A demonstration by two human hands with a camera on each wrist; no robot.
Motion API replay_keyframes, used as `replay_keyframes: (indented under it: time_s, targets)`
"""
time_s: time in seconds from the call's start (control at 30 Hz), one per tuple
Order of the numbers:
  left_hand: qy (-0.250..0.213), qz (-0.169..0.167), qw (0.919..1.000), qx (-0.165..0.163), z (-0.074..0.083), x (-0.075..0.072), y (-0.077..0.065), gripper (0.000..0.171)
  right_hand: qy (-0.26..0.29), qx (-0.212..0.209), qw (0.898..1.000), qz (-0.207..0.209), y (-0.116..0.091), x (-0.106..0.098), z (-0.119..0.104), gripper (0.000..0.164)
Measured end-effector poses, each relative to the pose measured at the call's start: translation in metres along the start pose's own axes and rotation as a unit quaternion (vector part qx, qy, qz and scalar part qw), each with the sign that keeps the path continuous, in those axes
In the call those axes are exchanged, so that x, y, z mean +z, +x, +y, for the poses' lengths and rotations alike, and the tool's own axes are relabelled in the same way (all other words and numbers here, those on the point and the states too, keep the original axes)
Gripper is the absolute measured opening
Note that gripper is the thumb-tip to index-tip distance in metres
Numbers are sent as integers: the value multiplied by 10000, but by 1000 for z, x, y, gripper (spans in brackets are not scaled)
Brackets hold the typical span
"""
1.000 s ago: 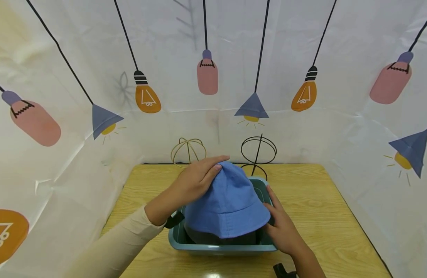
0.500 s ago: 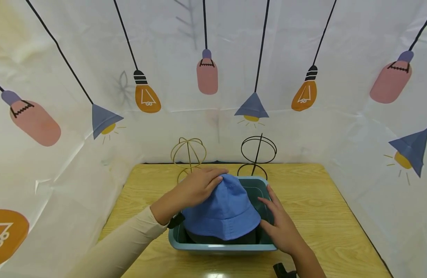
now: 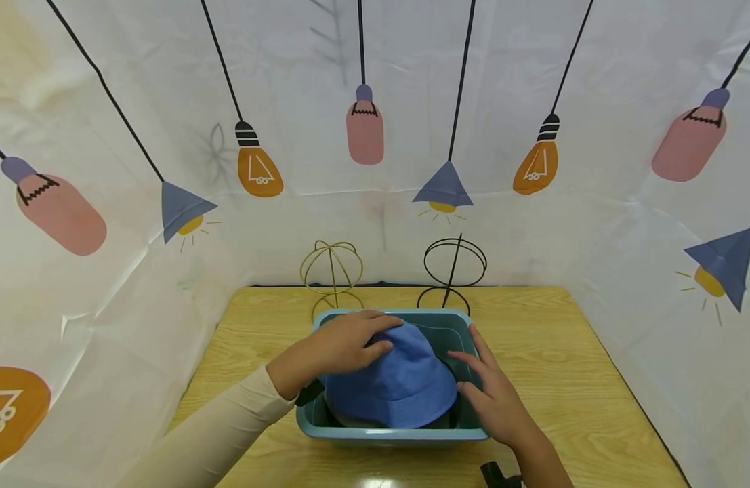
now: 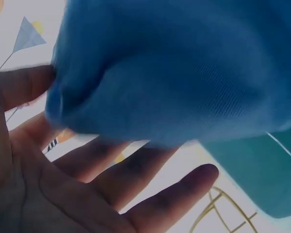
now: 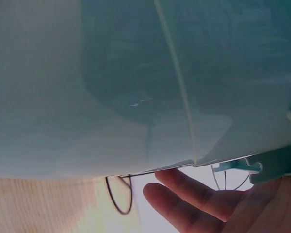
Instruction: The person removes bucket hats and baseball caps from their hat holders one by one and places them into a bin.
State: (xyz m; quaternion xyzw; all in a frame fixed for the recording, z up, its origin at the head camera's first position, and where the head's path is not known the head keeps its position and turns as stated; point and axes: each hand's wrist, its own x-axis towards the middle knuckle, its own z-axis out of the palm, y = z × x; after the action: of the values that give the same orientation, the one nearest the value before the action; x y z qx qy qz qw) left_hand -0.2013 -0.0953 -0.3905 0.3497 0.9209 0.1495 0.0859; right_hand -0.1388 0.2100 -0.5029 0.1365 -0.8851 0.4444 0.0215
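Note:
In the head view, a light blue bucket hat lies inside a teal plastic basin, its brim toward me. A grey item shows under the brim, mostly hidden. My left hand lies over the crown's upper left side. In the left wrist view its fingers stretch out loosely along the blue cloth, thumb apart from them. At the basin's right rim is my right hand, fingers spread, index and thumb reaching over the inside. The right wrist view shows its fingers straight beside the basin wall.
Behind the basin on the wooden table stand a gold wire stand and a black wire stand. A white sheet printed with lamps encloses the table's back and sides.
The hat has sunk lower into the basin, with my left hand moving down along with it. My right fingers have come away from the brim, while that hand stays at the rim.

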Motion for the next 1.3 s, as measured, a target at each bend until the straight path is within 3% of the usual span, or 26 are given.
replay_keyframes:
  time_s: [0.17, 0.37, 0.63, 0.97, 1.3]
  targets:
    - [158, -357, 9992, -73, 3, -5, -2, 71, -27, -19, 10000, -38, -1, 1, -1, 41]
    - [585, -522, 9958, 476, 7, -5, 3, 89, -108, -87, 9999, -8, -2, 1, -3, 42]
    - [621, -1145, 9900, 539, 3, 24, 19, 109, -160, -71, 9998, -24, -3, 1, -3, 42]
    - [788, -1382, 9849, 683, 0, 50, 33, 114, -205, -18, 9998, -49, -2, 1, -3, 42]
    - [755, -1739, 9813, 315, 2, 66, 44, 117, -182, -60, 9998, -53, -2, 1, -2, 40]
